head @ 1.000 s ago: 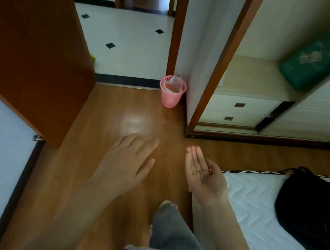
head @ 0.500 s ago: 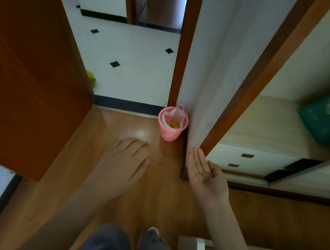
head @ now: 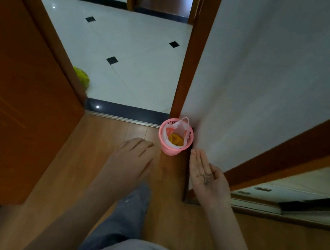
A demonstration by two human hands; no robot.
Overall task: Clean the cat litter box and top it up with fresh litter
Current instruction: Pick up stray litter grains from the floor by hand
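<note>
A small pink waste basket (head: pixel 175 138) lined with a white plastic bag stands on the wooden floor against the white wall, beside the door frame. Something yellow lies inside it. My right hand (head: pixel 207 177) is held flat, palm up, just right of and nearer than the basket, with a few small dark bits (head: pixel 205 177) resting on the palm. My left hand (head: pixel 131 158) hovers palm down to the left of the basket, fingers loosely together and empty. No litter box is in view.
An open brown door (head: pixel 10 97) fills the left. A white tiled floor with black diamonds (head: pixel 128 52) lies past the threshold, with a yellow-green object (head: pixel 82 78) behind the door. A wardrobe with drawers (head: pixel 279 193) is at the right.
I have walked forward: the pink basket is now much closer, just ahead of my hands. The bed and black bag have dropped out of view. Both hands keep their pose.
</note>
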